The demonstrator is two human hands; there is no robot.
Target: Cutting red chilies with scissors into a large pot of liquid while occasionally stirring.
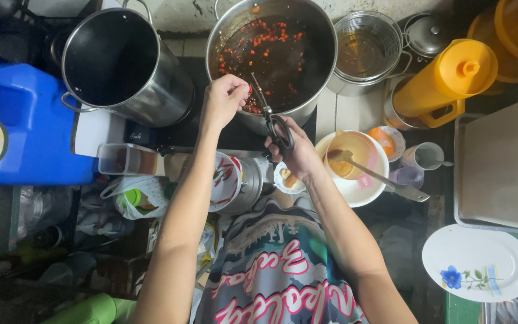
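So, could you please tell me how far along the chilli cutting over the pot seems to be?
Many red chilli pieces already float in the large pot. The right hand works scissors beside a chilli pinched by the left hand. How much remains is unclear.

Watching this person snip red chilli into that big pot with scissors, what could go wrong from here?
The left hand pinches a small red piece right at the blades of the scissors held by the right hand, so a fingertip could get nicked. Both hands hang over the big pot of dark liquid; pieces dropping in might splash. The white bowl with its spoon sits by the right forearm and could be knocked.
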